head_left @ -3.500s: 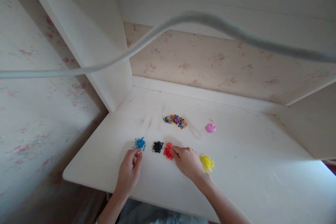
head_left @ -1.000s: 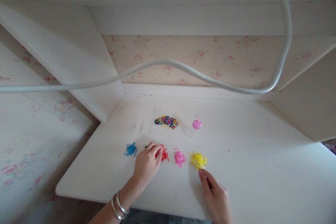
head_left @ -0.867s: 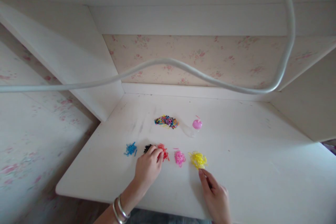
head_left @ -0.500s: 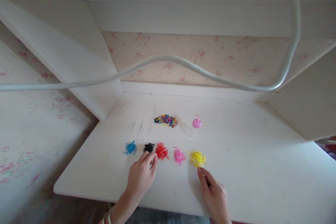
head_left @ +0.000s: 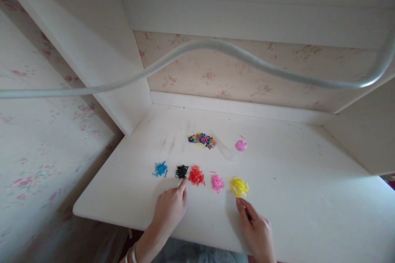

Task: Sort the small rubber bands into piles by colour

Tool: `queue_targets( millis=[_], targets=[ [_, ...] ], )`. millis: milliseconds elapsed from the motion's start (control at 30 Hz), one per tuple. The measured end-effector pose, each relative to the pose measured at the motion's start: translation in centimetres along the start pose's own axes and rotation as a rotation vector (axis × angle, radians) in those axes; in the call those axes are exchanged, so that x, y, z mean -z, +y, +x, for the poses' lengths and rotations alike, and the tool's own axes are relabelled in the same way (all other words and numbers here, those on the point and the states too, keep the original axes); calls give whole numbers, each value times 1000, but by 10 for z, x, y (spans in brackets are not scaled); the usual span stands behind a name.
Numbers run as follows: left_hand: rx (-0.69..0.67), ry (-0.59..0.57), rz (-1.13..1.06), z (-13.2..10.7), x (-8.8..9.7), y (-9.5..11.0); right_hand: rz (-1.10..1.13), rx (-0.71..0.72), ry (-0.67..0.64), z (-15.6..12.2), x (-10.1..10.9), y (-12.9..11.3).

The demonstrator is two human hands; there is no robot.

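My left hand has its index finger stretched out, the tip at the table between a pile of black rubber bands and a pile of red rubber bands. Its other fingers are curled, and nothing shows in them. Just below a pile of yellow rubber bands, my right hand is closed in a pinch; whatever lies between thumb and finger is too small to make out. Pink rubber bands lie between the red and yellow piles. Blue rubber bands form the leftmost pile.
Behind the row lies a heap of mixed-colour rubber bands. A clear container is beside it, with a round pink object to the right. A pale cable crosses above the white table. Panels enclose the back and sides.
My left index finger has straightened out from a bent posture near the black and red piles. My right hand keeps its pinch below the yellow pile. The view has shifted slightly.
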State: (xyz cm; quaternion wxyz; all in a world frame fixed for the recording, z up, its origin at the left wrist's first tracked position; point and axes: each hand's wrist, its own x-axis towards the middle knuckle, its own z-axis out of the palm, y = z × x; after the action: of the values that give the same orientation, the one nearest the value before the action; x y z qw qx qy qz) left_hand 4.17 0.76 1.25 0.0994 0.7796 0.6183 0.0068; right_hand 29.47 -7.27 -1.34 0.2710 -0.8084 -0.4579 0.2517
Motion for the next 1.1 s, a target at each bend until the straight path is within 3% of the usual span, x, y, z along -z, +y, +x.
queue_targets(
  millis=[867,1100],
  targets=[
    [15,-23,99,27,10,11,24,12,6,2,-4,12],
    [27,-32,91,25,15,14,62,-11,-8,2,-4,12]
  ],
)
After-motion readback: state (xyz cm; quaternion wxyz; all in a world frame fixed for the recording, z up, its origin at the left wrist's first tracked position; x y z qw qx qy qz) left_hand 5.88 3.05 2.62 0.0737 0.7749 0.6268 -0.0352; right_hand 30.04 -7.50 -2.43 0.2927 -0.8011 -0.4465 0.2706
